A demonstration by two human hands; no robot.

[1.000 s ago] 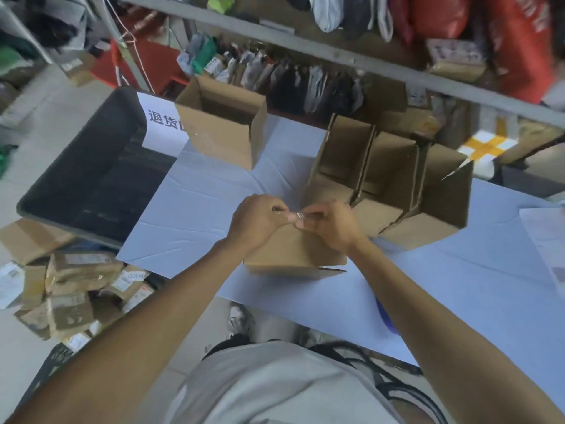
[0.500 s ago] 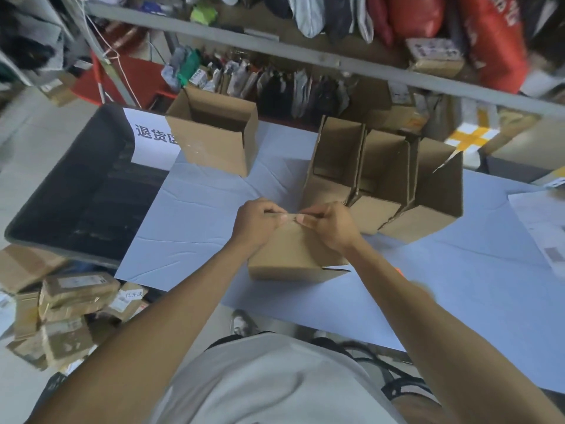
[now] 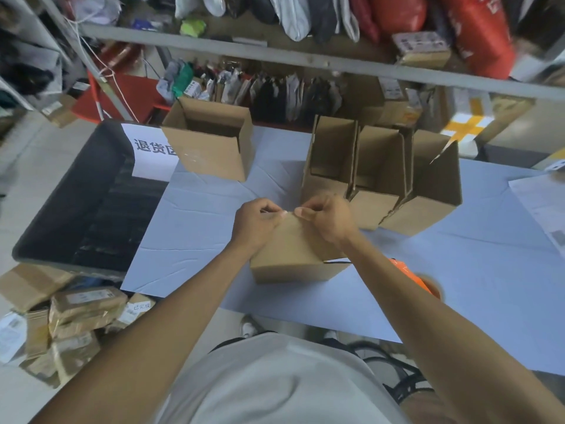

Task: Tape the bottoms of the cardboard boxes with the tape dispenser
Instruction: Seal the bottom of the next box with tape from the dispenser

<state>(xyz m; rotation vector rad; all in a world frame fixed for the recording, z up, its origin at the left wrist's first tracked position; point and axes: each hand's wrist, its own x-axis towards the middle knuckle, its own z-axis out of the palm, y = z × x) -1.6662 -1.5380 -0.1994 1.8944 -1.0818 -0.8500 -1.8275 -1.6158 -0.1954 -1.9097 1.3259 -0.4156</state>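
**Both hands pinched at the far edge of the box**

The left hand (image 3: 255, 223) and right hand (image 3: 328, 218) met fingertip to fingertip, each curled with thumb and forefinger pinched together. Whether they held tape or only the cardboard edge could not be told. The cardboard box (image 3: 293, 255) lay directly beneath and nearward of the pinch, closed face up on the blue table (image 3: 198, 228), both wrists crossing over it. An orange object (image 3: 422, 280), possibly the tape dispenser, showed just beyond the right forearm, near the table's front edge, partly hidden and blurred. Past the pinch, to the right, stood three open boxes (image 3: 382, 179) pressed together; farther off to the left stood a single open box (image 3: 211, 142).

Compared with half a second before, the hands kept the same pinch at the same edge, and the box had not shifted. The orange object had come more plainly into sight.
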